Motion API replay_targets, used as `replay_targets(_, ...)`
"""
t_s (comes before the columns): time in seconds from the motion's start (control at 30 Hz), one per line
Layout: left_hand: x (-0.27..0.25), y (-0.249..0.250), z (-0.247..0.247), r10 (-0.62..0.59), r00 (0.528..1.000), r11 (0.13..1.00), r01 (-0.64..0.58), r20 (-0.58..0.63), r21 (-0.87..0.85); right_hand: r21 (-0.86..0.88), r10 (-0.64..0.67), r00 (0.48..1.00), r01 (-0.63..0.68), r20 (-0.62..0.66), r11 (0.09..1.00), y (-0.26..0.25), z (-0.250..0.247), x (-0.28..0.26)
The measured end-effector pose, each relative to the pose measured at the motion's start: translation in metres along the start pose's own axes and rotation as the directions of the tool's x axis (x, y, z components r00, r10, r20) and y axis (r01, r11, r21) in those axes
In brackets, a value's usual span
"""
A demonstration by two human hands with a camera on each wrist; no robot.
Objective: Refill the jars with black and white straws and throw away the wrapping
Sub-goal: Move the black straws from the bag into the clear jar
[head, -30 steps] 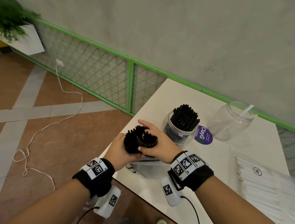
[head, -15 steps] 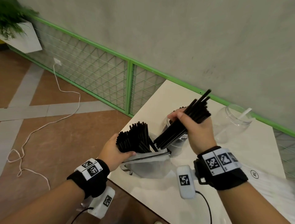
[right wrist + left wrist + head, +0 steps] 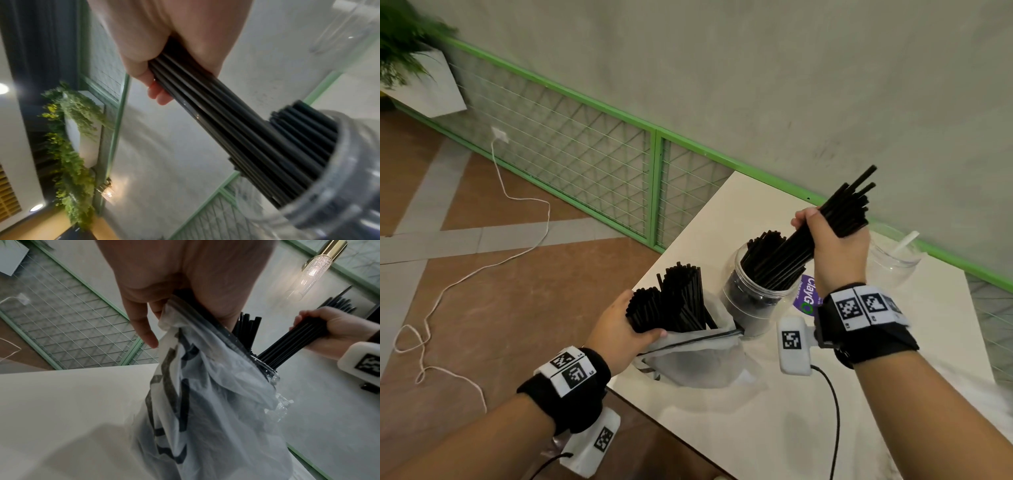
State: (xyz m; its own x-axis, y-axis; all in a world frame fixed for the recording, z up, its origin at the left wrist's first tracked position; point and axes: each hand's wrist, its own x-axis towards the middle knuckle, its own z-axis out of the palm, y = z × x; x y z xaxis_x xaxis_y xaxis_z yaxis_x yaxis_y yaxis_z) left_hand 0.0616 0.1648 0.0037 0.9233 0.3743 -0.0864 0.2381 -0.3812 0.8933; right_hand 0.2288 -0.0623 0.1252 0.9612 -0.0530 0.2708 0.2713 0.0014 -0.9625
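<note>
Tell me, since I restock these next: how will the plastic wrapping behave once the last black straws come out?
Probably floppy: the wrapping already sags and creases below the left hand, kept upright only by the straws inside. It looks thin and see-through, so likely very light and easily crumpled. It may slide on the smooth table.

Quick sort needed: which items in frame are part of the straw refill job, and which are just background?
Job:
right hand gripping a bundle of black straws
jar of black straws
left hand holding the plastic wrapping with remaining black straws
clear jar with one white straw

Background:
purple sticker
white cable
hanging plant
</note>
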Motion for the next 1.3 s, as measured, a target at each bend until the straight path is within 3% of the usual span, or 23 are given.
replay_targets(0.2, 0.000, 0.001, 0.002, 0.002, 1.000, 1.000, -0.002, 0.010, -0.018, -0.124, 0.195, 0.977, -0.183, 0.090, 0.975, 0.051, 0.003, -0.001)
replay_targets(0.43, 0.000, 0.002, 0.001, -0.001, 1.000, 1.000, 0.002, 0.020, -0.025, -0.294, 0.009, 0.997, 0.013, 0.072, 0.956, 0.055, -0.018, 0.012)
replay_targets(0.57, -0.001, 0.006, 0.001, 0.008, 1.000, 1.000, -0.007, 0.018, -0.029, -0.368, 0.171, 0.968, -0.093, 0.185, 0.925, 0.070, -0.020, 0.011)
replay_targets(0.67, -0.002, 0.008, 0.002, 0.016, 1.000, 1.000, -0.016, 0.020, -0.014, -0.447, 0.151, 0.943, -0.003, 0.296, 0.895, 0.076, -0.008, 0.001)
replay_targets(0.7, -0.002, 0.008, 0.002, 0.024, 1.000, 1.000, -0.024, 0.018, -0.010, -0.513, 0.109, 0.942, 0.074, 0.318, 0.855, 0.076, -0.004, -0.001)
replay_targets(0.77, -0.001, 0.008, 0.002, 0.023, 1.000, 1.000, -0.023, 0.016, -0.014, -0.676, 0.019, 0.931, 0.250, 0.364, 0.693, 0.075, 0.007, 0.001)
replay_targets(0.87, -0.002, 0.010, 0.001, 0.010, 1.000, 1.000, -0.009, 0.030, -0.018, -0.818, 0.060, 0.901, 0.359, 0.429, 0.450, 0.077, 0.018, 0.009)
replay_targets(0.97, -0.003, 0.012, 0.001, 0.002, 1.000, 1.000, -0.002, 0.026, -0.009, -0.840, 0.098, 0.880, 0.402, 0.464, 0.364, 0.082, 0.025, 0.013)
replay_targets(1.2, -0.004, 0.015, 0.000, 0.012, 1.000, 1.000, -0.012, 0.011, -0.001, -0.772, -0.145, 0.928, 0.366, 0.342, 0.519, 0.084, 0.023, 0.013)
replay_targets(1.3, -0.004, 0.015, 0.000, 0.018, 1.000, 1.000, -0.018, 0.008, 0.000, -0.802, -0.109, 0.945, 0.319, 0.307, 0.505, 0.077, 0.017, 0.019)
